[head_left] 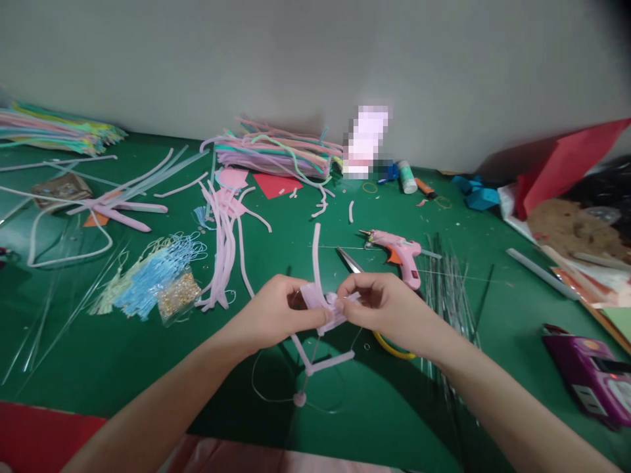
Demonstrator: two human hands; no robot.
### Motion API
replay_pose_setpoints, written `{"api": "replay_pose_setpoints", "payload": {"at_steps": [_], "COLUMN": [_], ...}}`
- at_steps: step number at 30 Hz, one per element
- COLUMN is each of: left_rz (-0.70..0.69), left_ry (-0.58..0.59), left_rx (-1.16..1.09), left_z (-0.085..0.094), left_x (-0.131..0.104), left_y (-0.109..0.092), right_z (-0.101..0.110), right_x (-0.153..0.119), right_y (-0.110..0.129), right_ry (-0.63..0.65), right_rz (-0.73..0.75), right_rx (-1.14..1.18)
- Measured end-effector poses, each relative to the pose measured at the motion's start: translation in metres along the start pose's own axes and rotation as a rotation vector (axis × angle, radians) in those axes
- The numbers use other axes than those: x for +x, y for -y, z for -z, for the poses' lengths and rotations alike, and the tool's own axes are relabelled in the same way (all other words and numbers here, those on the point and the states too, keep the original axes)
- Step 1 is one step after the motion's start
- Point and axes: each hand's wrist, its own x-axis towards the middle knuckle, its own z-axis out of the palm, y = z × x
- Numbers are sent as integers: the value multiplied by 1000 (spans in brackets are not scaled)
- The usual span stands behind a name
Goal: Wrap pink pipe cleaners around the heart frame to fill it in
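Observation:
Between my two hands is a pale pink pipe-cleaner piece (311, 297), made of short strips laid side by side, with one long pipe-cleaner end standing up from it. My left hand (280, 312) pinches its left side, thumb in front. On its right side, the fingertips of my right hand (379, 302) are closed. Below hangs a thin wire with a V of pink pipe cleaner (332, 362) and a small pink ball (299, 398) at its lower end. Scissors (350, 260) with a yellow handle lie partly hidden beneath my right hand.
A pink glue gun (401, 253) lies beyond my right hand, beside a bunch of thin wires (446, 295). Pink pipe cleaners (224, 256), blue tassels (152, 276) and a bag of gold beads (178, 293) lie left. A purple device (586, 374) sits right.

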Motion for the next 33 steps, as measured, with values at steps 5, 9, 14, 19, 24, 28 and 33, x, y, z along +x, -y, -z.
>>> {"api": "replay_pose_setpoints", "payload": {"at_steps": [5, 9, 14, 19, 24, 28, 33], "left_rz": [-9, -15, -44, -28, -20, -27, -33], "left_ry": [-10, 7, -56, -79, -88, -106, -112], "left_rx": [-52, -56, -43, -68, -41, -31, -12], "left_z": [1, 1, 1, 2, 2, 0, -1], "left_x": [1, 1, 2, 3, 3, 3, 2], "left_y": [3, 3, 3, 5, 4, 2, 2], "right_z": [1, 2, 2, 3, -1, -5, -8], "right_x": [1, 0, 0, 1, 1, 2, 3], "right_y": [4, 4, -3, -6, -1, 2, 3], "right_ry": [-2, -6, 6, -42, -45, -53, -73], "right_rz": [30, 42, 44, 30, 37, 57, 46], "right_rx": [-43, -29, 14, 80, 36, -11, -41]}}
